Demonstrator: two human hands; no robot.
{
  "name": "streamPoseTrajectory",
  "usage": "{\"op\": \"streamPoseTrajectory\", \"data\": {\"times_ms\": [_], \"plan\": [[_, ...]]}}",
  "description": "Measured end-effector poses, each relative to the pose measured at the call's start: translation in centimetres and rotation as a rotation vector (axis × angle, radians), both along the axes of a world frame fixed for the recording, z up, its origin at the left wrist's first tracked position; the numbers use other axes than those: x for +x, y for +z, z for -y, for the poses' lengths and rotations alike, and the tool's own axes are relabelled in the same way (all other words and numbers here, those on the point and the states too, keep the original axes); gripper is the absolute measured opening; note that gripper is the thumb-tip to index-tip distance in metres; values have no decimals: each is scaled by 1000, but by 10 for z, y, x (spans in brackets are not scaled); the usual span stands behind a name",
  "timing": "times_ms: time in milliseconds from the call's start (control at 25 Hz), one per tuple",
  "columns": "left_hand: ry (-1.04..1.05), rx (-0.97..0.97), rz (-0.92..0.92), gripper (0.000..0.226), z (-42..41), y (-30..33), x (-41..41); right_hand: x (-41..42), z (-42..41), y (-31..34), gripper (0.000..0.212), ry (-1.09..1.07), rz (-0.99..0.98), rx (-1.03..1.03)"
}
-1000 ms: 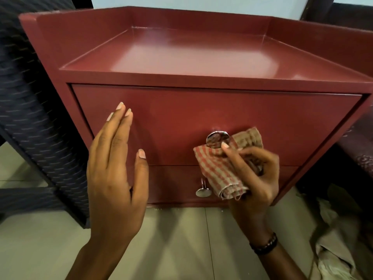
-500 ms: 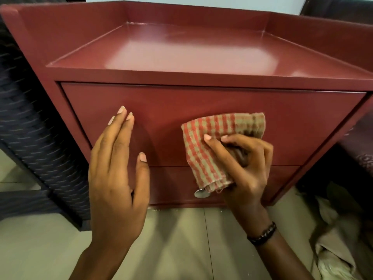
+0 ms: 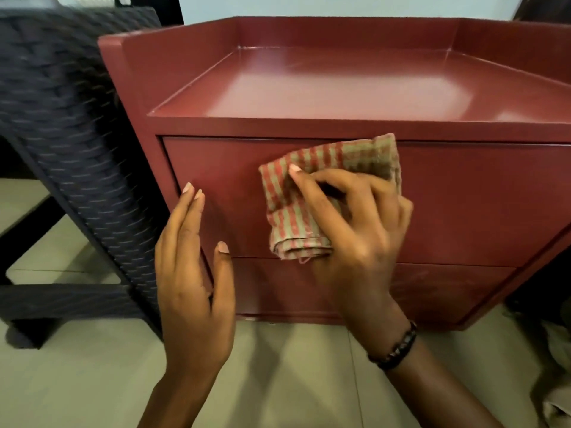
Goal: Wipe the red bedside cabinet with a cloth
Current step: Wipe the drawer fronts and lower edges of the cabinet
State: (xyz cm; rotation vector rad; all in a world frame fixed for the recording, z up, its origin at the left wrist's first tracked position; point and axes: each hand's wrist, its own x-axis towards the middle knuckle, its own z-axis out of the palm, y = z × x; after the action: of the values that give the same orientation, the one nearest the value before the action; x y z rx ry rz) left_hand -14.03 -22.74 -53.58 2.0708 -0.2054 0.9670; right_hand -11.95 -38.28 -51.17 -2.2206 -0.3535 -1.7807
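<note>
The red bedside cabinet [image 3: 463, 193] stands on the floor in front of me, with a rimmed top and two drawer fronts. My right hand [image 3: 358, 230] holds a folded red-and-beige checked cloth [image 3: 309, 180] against the upper drawer front, fingers curled over it. The cloth and hand hide the drawer knobs. My left hand [image 3: 191, 273] rests flat with straight fingers on the left end of the upper drawer front, thumb near the gap between the drawers.
A dark woven chair [image 3: 71, 125] stands close against the cabinet's left side. Pale tiled floor [image 3: 92, 381] lies below. Crumpled beige fabric [image 3: 556, 381] lies on the floor at the right edge, beside dark furniture.
My right hand has carried the cloth up off the knob and leftward across the upper drawer front. The view has swung left, bringing the chair into sight. My left hand stays put.
</note>
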Motion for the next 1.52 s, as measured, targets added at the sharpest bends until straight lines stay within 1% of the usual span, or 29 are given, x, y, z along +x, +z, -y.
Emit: {"op": "streamPoseTrajectory", "data": {"times_ms": [40,120,200,240,280,320,400,440,480,520,600,680,840,920,960,1120,1160,1240,1320,1360,1440,1520], "plan": [[-5,-18,-2,51,-2,-3,1,4,-10,-5,35,5,-22,-47],[-3,-80,-16,49,-9,-10,0,6,-22,-39,37,11,-95,-204],[6,-178,-44,49,-19,-18,1,2,-15,-83,36,18,-179,-374],[-4,-250,-82,49,-25,-23,2,-1,-10,-97,36,27,-215,-408],[-31,-343,-145,48,-30,-26,3,-2,-6,-102,36,43,-234,-399],[-74,-455,-229,44,-36,-30,4,-2,-6,-99,37,54,-231,-346],[-172,-643,-411,36,-45,-35,8,0,-14,-76,37,49,-180,-146],[-204,-698,-487,38,-48,-39,9,3,-22,-62,35,45,-147,-53],[-229,-734,-542,44,-51,-42,11,8,-32,-51,33,45,-112,-8],[-252,-771,-576,51,-52,-44,13,12,-43,-46,32,52,-85,-16],[-307,-872,-590,58,-52,-48,16,19,-64,-55,30,85,-68,-178],[-331,-957,-605,63,-53,-57,18,24,-75,-89,34,111,-118,-413],[-255,-917,-761,76,-66,-94,17,20,-68,-169,39,126,-324,-674],[-248,-865,-833,77,-72,-112,12,15,-62,-177,40,142,-369,-782],[-247,-863,-852,76,-73,-118,11,15,-61,-171,39,143,-362,-777],[-279,-964,-857,69,-72,-125,15,23,-71,-134,36,87,-237,-490],[-281,-987,-852,69,-73,-127,17,24,-72,-134,36,87,-221,-478],[-277,-996,-852,72,-76,-131,19,24,-72,-154,38,116,-250,-601],[-260,-931,-864,75,-76,-133,17,16,-67,-188,40,155,-376,-783],[-247,-891,-867,73,-74,-133,16,11,-63,-201,43,155,-442,-837],[-222,-837,-857,66,-72,-131,14,7,-55,-212,47,142,-506,-867],[-207,-814,-839,60,-71,-128,13,5,-45,-198,45,155,-480,-839]]}}
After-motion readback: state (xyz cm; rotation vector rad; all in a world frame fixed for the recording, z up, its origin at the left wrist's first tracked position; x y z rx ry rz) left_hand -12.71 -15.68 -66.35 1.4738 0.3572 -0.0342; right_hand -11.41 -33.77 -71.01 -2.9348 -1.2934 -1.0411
